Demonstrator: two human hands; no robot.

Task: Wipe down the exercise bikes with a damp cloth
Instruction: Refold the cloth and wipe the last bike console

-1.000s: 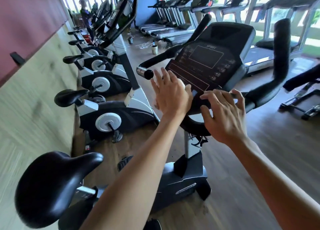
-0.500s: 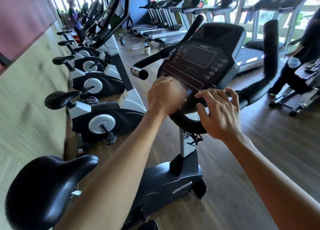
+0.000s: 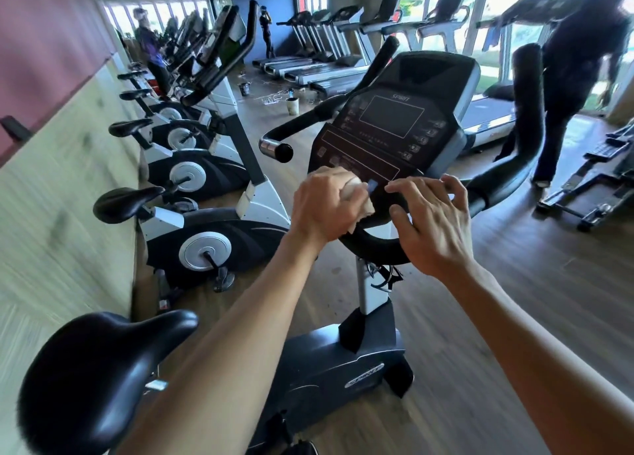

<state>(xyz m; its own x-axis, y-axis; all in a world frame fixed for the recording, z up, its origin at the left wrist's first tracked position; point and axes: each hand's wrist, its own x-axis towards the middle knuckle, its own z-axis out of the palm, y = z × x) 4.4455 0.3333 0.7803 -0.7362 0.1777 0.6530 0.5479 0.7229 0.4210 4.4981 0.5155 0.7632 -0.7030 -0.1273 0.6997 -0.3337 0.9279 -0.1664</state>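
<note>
A black and grey exercise bike stands right in front of me, its dark console (image 3: 394, 125) facing me and its black saddle (image 3: 96, 379) at the lower left. My left hand (image 3: 322, 206) is closed around a pale crumpled cloth (image 3: 358, 197) and presses it against the console's lower edge. My right hand (image 3: 432, 225) rests with fingers spread on the curved black handlebar (image 3: 370, 245) just below the console, holding nothing.
A row of more exercise bikes (image 3: 206, 235) runs along the left wall. Treadmills (image 3: 329, 60) line the windows at the back. A person in dark clothes (image 3: 576, 77) walks past at the right. Two other people stand far off. A small bucket (image 3: 292, 105) sits on the wooden floor.
My left hand went from flat and spread on the console to closed on the cloth, sliding down to the lower edge. A person has walked into view at the right.
</note>
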